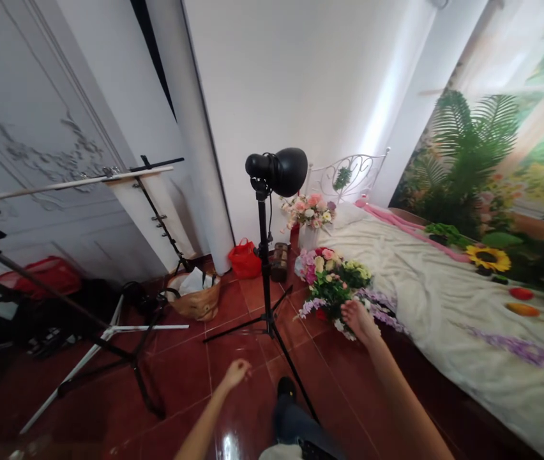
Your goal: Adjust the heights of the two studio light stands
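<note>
A black studio lamp (287, 171) stands upright on a black tripod stand (265, 281) in the middle of the view. Low down and left of the stand is my left hand (237, 373), its fingers loosely curled, touching nothing; whether they are closed is too blurred to tell. On the right, my right hand (355, 319) reaches forward with its fingers somewhat apart and nothing in it. It appears in front of a bunch of artificial flowers (330, 275) on the floor; contact cannot be made out.
A bed with a cream blanket (425, 281) fills the right side. Behind the stand are a red bag (245, 259), a wicker basket (200, 301) and a flower vase (308, 236). Tripod legs (128, 329) spread over the floor at left.
</note>
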Motion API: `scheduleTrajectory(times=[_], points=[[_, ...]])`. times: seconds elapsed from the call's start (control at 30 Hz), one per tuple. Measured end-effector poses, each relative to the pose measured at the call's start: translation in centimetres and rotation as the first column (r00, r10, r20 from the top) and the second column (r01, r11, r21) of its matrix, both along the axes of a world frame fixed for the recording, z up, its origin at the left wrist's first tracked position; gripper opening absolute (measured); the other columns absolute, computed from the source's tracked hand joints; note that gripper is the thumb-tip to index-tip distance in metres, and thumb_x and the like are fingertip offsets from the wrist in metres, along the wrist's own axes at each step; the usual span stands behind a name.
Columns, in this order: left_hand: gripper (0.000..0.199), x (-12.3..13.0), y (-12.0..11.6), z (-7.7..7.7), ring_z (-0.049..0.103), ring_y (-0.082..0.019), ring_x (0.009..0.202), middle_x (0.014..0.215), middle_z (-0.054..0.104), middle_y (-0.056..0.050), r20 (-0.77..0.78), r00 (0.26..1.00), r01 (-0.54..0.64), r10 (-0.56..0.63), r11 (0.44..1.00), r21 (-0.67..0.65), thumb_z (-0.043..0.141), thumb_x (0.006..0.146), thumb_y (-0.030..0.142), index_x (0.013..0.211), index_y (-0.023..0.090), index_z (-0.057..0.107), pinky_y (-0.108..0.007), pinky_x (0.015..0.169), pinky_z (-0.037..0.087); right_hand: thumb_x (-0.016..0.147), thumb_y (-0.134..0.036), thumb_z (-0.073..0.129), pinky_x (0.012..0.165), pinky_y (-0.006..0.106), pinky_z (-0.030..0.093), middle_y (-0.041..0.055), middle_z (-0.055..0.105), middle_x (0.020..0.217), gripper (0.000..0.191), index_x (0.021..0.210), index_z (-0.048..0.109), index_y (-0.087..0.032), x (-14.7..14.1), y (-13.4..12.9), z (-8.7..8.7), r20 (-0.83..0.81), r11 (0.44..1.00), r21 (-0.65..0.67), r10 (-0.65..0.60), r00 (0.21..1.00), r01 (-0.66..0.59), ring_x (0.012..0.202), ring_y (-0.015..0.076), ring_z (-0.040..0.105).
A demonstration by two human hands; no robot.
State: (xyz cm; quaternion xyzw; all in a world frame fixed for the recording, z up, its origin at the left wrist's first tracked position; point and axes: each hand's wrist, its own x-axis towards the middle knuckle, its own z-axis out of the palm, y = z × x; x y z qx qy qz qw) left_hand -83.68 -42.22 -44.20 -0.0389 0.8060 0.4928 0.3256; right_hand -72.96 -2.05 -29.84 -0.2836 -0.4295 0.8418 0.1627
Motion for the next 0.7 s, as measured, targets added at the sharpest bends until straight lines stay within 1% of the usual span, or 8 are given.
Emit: scheduleTrajectory(times=[0.07,0.17,0.2,0.27,0.33,0.4,0.5,0.7], points=[[0.027,-7.1,3.5,3.9,0.062,-0.018,0.074,0.067,0.063,-0.002,-0.223,0.970,0.128,-0.101,0.986,0.107,0.063,0.066,0.042,0.065,0.016,0.057,-0.033,0.074,0.049,0.080,-0.034,0.053,0.048,0.020,0.044,0.0032,0.065,0.068,0.017,0.080,0.055,-0.017,-6.3,-0.9,0.2,0.059,0.973,0.088,0.208,0.976,-0.212,0.053,0.0106,0.057],[0.034,-16.2,9.7,11.3,0.061,-0.019,0.091,0.095,0.064,-0.006,-0.531,0.847,0.127,0.018,0.963,0.236,0.066,0.067,0.039,0.091,0.016,0.058,-0.036,0.087,0.046,0.084,-0.032,0.048,0.045,0.017,0.042,0.0034,0.066,0.073,0.017,0.091,0.054,-0.017,-15.1,-1.9,0.7,0.271,0.821,0.356,0.368,0.890,-0.447,0.050,0.0084,0.056],[0.040,-18.6,11.7,13.7,0.059,-0.019,0.097,0.105,0.062,-0.008,-0.602,0.795,0.127,0.075,0.950,0.286,0.067,0.068,0.038,0.100,0.017,0.056,-0.036,0.090,0.045,0.086,-0.031,0.045,0.044,0.017,0.042,0.0032,0.066,0.073,0.017,0.092,0.053,-0.017,-17.7,-2.0,0.9,0.367,0.702,0.492,0.368,0.854,-0.515,0.049,0.0083,0.055],[0.050,-22.4,15.2,17.8,0.055,-0.019,0.109,0.120,0.056,-0.009,-0.692,0.712,0.204,0.123,0.906,0.370,0.068,0.069,0.037,0.113,0.019,0.050,-0.036,0.096,0.042,0.087,-0.028,0.042,0.047,0.019,0.044,0.0030,0.066,0.075,0.017,0.095,0.052,-0.016,-22.4,-2.0,1.3,0.513,0.386,0.703,0.306,0.802,-0.597,0.051,0.0092,0.058],[0.055,-24.9,17.6,20.6,0.054,-0.019,0.111,0.121,0.056,-0.009,-0.748,0.658,0.302,0.090,0.878,0.371,0.071,0.067,0.037,0.115,0.020,0.050,-0.036,0.097,0.041,0.084,-0.023,0.049,0.057,0.021,0.047,0.0039,0.067,0.080,0.018,0.100,0.052,-0.016,-26.2,-1.7,1.6,0.571,0.120,0.784,0.244,0.784,-0.609,0.063,0.0117,0.062],[0.047,-26.3,19.0,22.0,0.057,-0.019,0.104,0.112,0.062,-0.009,-0.760,0.648,0.346,0.047,0.871,0.349,0.069,0.069,0.039,0.110,0.019,0.055,-0.035,0.094,0.043,0.075,-0.019,0.060,0.069,0.023,0.047,0.0062,0.066,0.091,0.033,0.106,0.052,-0.015,-29.3,-1.5,1.9,0.594,-0.013,0.795,0.221,0.774,-0.606,0.080,0.0156,0.063],[0.036,-27.3,19.5,22.3,0.061,-0.019,0.090,0.097,0.067,-0.007,-0.740,0.671,0.322,0.046,0.881,0.346,0.063,0.073,0.044,0.098,0.018,0.062,-0.033,0.086,0.047,0.059,-0.017,0.074,0.078,0.026,0.046,0.0105,0.063,0.105,0.054,0.109,0.054,-0.015,-32.6,-2.0,2.3,0.651,-0.163,0.759,0.198,0.733,-0.631,0.095,0.0221,0.061],[0.036,-27.9,19.2,21.8,0.062,-0.019,0.090,0.099,0.067,-0.008,-0.723,0.684,0.263,0.098,0.891,0.369,0.061,0.075,0.045,0.098,0.017,0.064,-0.033,0.085,0.048,0.046,-0.023,0.083,0.074,0.027,0.049,0.0090,0.067,0.100,0.057,0.100,0.065,-0.018,-37.3,-3.9,3.2,0.793,-0.410,0.585,0.112,0.598,-0.700,0.090,0.0247,0.064]])
